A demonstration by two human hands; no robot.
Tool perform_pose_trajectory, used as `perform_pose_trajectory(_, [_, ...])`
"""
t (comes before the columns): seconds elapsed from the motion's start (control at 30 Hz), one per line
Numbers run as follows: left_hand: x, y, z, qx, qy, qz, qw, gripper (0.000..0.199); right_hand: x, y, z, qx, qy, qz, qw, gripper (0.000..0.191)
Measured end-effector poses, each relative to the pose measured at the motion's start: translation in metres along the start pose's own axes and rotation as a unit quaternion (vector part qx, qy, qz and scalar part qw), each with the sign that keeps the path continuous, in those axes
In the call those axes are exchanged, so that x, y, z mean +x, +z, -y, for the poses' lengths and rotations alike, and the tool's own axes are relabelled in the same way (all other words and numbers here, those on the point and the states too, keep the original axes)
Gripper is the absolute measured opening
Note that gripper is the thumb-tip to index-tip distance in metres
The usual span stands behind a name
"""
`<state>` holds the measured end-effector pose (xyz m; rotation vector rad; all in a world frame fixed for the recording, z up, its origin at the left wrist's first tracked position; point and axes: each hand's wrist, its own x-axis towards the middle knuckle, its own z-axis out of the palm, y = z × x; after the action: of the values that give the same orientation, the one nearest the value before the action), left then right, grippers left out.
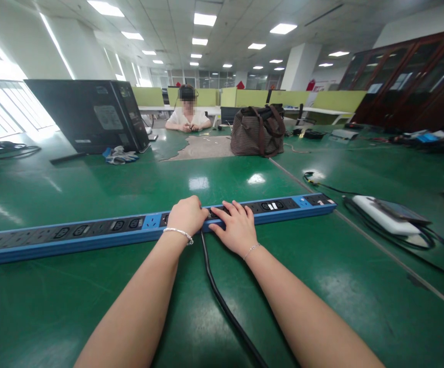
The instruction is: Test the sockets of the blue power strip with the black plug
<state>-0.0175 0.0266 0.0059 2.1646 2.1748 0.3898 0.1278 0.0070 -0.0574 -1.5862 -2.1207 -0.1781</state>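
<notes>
At twelve o'clock, the left hand curls its fingers round the cord, the right hand spreads open on the strip, likely stiff, weighty, best steadied mid-length.

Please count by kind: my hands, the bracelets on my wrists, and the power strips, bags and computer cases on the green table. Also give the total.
Hands: 2
Bracelets: 2
Power strip: 1
Bag: 1
Computer case: 1
Total: 7

Bag behind power strip; computer left.
</notes>
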Motion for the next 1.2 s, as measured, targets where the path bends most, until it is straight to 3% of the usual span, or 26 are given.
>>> perform_pose_trajectory(0.17, [0.001, 0.001, 0.002, -0.004, -0.005, -0.01, 1.0, 0.026, 0.0, -0.001, 0.001, -0.002, 0.004, 0.011, 1.0, 0.044])
perform_pose_trajectory(0.37, [0.007, 0.0, 0.007, -0.076, -0.018, 0.024, 0.997, 0.027, 0.0, -0.002, 0.001, -0.009, 0.003, 0.012, 1.0, 0.044])
perform_pose_trajectory(0.43, [0.004, -0.012, 0.004, -0.085, -0.025, 0.014, 0.996, 0.027, 0.0, -0.002, 0.001, -0.011, 0.004, 0.012, 1.0, 0.044])
perform_pose_trajectory(0.57, [-0.004, -0.046, -0.002, -0.138, -0.023, -0.088, 0.986, 0.032, 0.0, -0.003, 0.002, -0.016, 0.008, 0.017, 1.0, 0.044])
perform_pose_trajectory(0.67, [-0.007, -0.059, 0.002, -0.148, -0.023, -0.057, 0.987, 0.026, 0.0, -0.004, 0.002, -0.025, 0.006, 0.024, 0.999, 0.044])
perform_pose_trajectory(0.77, [-0.007, -0.062, 0.015, -0.149, -0.024, -0.007, 0.989, 0.022, 0.0, -0.003, 0.001, -0.025, 0.007, 0.021, 0.999, 0.044])
perform_pose_trajectory(1.0, [-0.017, -0.081, 0.072, -0.165, -0.075, -0.009, 0.983, 0.028, 0.0, 0.001, 0.0, -0.011, -0.001, 0.002, 1.0, 0.043])
perform_pose_trajectory(1.2, [-0.018, -0.066, 0.118, -0.091, -0.065, 0.045, 0.993, 0.026, 0.0, 0.002, 0.0, -0.017, -0.002, 0.005, 1.0, 0.044])
